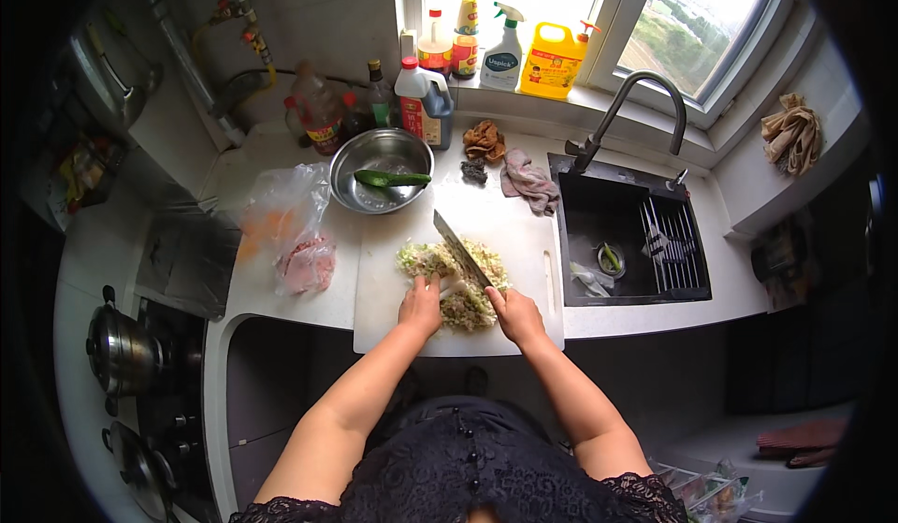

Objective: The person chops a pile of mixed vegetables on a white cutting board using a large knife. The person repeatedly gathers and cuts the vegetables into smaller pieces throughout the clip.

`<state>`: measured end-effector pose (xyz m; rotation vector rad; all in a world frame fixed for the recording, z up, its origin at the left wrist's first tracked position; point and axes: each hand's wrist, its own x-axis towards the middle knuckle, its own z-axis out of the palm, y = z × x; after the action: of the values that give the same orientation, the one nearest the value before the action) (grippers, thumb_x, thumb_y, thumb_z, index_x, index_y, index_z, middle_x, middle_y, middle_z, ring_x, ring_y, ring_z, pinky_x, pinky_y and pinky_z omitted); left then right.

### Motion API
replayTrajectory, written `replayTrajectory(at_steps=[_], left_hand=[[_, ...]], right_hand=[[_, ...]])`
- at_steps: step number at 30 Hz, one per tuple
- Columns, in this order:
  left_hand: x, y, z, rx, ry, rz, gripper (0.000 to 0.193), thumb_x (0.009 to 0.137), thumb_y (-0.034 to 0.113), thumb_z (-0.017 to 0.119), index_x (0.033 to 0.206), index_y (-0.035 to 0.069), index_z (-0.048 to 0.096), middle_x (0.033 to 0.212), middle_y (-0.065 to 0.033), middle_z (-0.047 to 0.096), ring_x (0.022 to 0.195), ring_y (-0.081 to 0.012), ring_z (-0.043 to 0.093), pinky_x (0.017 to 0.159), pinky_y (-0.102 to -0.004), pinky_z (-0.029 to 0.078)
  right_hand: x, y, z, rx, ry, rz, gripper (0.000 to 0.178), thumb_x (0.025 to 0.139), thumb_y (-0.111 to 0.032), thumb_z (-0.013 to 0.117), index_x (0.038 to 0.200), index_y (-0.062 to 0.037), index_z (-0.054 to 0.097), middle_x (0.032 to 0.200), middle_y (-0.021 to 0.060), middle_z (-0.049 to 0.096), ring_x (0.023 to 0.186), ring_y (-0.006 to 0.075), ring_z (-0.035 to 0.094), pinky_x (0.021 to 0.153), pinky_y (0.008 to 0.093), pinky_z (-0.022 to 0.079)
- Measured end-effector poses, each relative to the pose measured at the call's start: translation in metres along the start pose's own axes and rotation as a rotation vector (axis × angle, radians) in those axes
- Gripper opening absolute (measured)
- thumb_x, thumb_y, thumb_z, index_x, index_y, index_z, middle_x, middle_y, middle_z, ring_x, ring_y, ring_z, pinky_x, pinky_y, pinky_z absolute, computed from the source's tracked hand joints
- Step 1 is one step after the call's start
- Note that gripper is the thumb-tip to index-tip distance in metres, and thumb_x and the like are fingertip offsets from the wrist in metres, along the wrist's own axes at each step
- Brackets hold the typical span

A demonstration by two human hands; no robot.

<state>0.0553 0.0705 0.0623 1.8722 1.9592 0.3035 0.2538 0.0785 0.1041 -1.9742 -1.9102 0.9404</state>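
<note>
On a white cutting board [383,325] lies a heap of finely chopped pale green vegetable [468,312]. My right hand [517,317] is closed around the handle of a kitchen knife [456,241], whose broad blade slants away to the left across the heap. At the near left side of the heap is my left hand [421,308], its fingertips touching the chopped bits and slightly apart, with nothing gripped. Beyond the board, a steel bowl [341,186] holds a green cucumber-like vegetable [391,179].
Left of the board are a clear plastic bag [285,200] and a bag of pink minced meat [307,263]. A dark sink [585,210] with a faucet [675,111] is on the right. Crumpled cloth [529,181] and a large jug [426,102] stand behind; a pot [122,350] is far left.
</note>
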Motion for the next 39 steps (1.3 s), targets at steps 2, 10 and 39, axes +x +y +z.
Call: replayTrajectory(at_steps=[2,10,39], left_hand=[[-0.003,0.0,-0.001,-0.011,0.03,0.004,0.053,0.075,-0.002,0.055,0.126,0.008,0.046,0.116,-0.0168,0.046,0.096,-0.0365,0.056,0.082,-0.0443,0.049],[-0.003,-0.022,0.019,0.009,0.169,0.149,0.041,0.077,-0.002,0.05,0.118,0.006,0.053,0.107,-0.0156,0.052,0.088,-0.0361,0.059,0.076,-0.0438,0.05],[-0.001,-0.018,0.022,0.046,0.073,0.068,0.031,0.077,0.0,0.051,0.108,0.006,0.055,0.102,-0.0208,0.05,0.085,-0.0395,0.06,0.073,-0.0461,0.051]], right_hand=[[0.0,0.006,0.007,0.002,0.004,-0.014,0.066,0.09,-0.059,0.038,0.081,0.0022,0.061,0.082,0.0268,0.062,0.084,0.0445,0.058,0.073,0.0499,0.044],[-0.006,-0.011,0.007,0.009,0.01,-0.038,0.066,0.089,-0.059,0.039,0.078,0.0024,0.06,0.081,0.0267,0.062,0.084,0.0447,0.058,0.072,0.0497,0.044],[0.002,-0.016,0.027,0.025,0.073,-0.056,0.067,0.089,-0.059,0.038,0.077,0.0018,0.062,0.081,0.0275,0.061,0.083,0.0446,0.058,0.073,0.0505,0.044]])
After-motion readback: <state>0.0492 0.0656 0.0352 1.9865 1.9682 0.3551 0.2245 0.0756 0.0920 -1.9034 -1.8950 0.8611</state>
